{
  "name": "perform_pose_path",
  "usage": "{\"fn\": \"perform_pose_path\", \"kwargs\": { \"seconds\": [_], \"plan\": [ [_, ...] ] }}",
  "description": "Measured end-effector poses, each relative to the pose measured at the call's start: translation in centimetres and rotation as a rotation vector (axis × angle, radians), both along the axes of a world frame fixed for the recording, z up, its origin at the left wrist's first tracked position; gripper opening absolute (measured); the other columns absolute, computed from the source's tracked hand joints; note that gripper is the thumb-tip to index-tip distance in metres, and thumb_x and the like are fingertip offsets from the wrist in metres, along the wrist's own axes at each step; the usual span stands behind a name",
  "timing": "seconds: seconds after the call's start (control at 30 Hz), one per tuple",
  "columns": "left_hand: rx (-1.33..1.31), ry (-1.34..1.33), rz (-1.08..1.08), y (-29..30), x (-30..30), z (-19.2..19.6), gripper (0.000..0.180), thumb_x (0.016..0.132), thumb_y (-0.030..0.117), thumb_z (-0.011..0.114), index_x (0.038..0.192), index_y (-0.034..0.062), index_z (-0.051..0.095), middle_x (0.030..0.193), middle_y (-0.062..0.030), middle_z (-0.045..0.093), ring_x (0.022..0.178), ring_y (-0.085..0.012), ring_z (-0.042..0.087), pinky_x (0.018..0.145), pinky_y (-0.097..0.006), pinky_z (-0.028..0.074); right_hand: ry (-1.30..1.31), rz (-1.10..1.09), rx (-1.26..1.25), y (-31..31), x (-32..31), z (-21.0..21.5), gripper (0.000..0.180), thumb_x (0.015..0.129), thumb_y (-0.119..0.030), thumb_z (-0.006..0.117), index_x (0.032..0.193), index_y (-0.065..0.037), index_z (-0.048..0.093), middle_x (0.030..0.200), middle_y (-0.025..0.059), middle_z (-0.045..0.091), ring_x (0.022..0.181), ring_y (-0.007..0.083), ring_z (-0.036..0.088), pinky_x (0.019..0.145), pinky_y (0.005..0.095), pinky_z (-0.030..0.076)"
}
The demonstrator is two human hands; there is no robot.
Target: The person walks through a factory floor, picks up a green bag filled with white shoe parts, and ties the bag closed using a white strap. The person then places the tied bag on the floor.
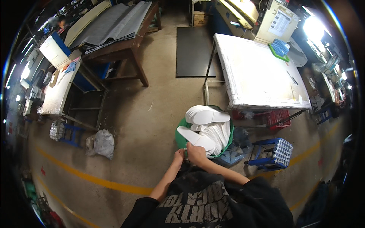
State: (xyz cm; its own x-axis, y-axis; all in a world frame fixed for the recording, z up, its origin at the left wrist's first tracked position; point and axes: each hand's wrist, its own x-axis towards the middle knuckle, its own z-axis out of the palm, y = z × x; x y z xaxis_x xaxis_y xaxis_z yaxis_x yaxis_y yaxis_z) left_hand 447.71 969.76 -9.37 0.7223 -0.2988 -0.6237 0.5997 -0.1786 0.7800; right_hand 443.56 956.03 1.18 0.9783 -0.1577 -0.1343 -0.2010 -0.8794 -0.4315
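Observation:
A green basket [180,133] stands on the floor right in front of me, heaped with white shoe insoles [208,117]. One insole [195,138] lies across the near left of the heap, its lower end close to my fingers. At the basket's near rim, my left hand [179,156] is closed with its fingertips pinched together. My right hand [196,154] is closed right beside it, touching or almost touching it. What the fingers hold is too small and partly hidden to make out.
A white-topped table [262,72] stands ahead right, with a red crate [278,119] beneath. Near it is a blue stool [269,154]. Left are a wooden table [131,47] with grey sheets and a plastic bag [103,144]. A black mat [194,51] lies ahead.

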Motion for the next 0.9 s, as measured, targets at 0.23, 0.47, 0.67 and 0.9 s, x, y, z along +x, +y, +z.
{"fn": "perform_pose_path", "kwargs": {
  "seconds": [0.23, 0.47, 0.67, 0.9],
  "plan": [
    [0.200, 0.337, 0.102, -3.0, 4.2, 1.6, 0.027, 0.102, 0.027, 0.049, 0.094, 0.0057, 0.064, 0.069, -0.0036, 0.055, 0.053, -0.0141, 0.050, 0.046, -0.034, 0.039, 0.099, -0.009, -0.042, -0.2, -0.6, 2.1, 0.025, 0.092, -0.027, 0.062, 0.084, -0.005, 0.070, 0.073, 0.0189, 0.072, 0.070, 0.0371, 0.074, 0.064, 0.0508, 0.057],
    [0.025, 0.460, 0.072, -2.9, 2.8, -0.3, 0.022, 0.101, 0.023, 0.047, 0.104, 0.0048, 0.059, 0.065, -0.0020, 0.046, 0.049, -0.0139, 0.043, 0.042, -0.031, 0.034, 0.301, -0.187, 0.286, -0.3, -1.1, 2.9, 0.038, 0.099, -0.035, 0.055, 0.093, -0.004, 0.076, 0.093, 0.0230, 0.075, 0.089, 0.0444, 0.072, 0.081, 0.0540, 0.056],
    [-0.068, 0.340, 0.074, -3.0, 2.2, -1.4, 0.022, 0.104, 0.021, 0.045, 0.103, 0.0020, 0.057, 0.071, -0.0038, 0.048, 0.051, -0.0131, 0.042, 0.043, -0.032, 0.034, 0.204, -0.232, 0.468, -0.6, -1.5, 3.3, 0.038, 0.101, -0.032, 0.054, 0.094, -0.001, 0.075, 0.088, 0.0242, 0.074, 0.080, 0.0415, 0.073, 0.077, 0.0506, 0.058],
    [0.031, 0.335, 0.083, -3.9, 3.0, -2.7, 0.026, 0.104, 0.021, 0.045, 0.109, 0.0009, 0.060, 0.070, -0.0052, 0.051, 0.053, -0.0154, 0.044, 0.050, -0.037, 0.042, 0.347, -0.353, 0.681, -2.4, -1.7, 5.2, 0.039, 0.103, -0.032, 0.054, 0.094, 0.001, 0.072, 0.082, 0.0235, 0.071, 0.073, 0.0391, 0.071, 0.072, 0.0468, 0.056]
  ]
}}
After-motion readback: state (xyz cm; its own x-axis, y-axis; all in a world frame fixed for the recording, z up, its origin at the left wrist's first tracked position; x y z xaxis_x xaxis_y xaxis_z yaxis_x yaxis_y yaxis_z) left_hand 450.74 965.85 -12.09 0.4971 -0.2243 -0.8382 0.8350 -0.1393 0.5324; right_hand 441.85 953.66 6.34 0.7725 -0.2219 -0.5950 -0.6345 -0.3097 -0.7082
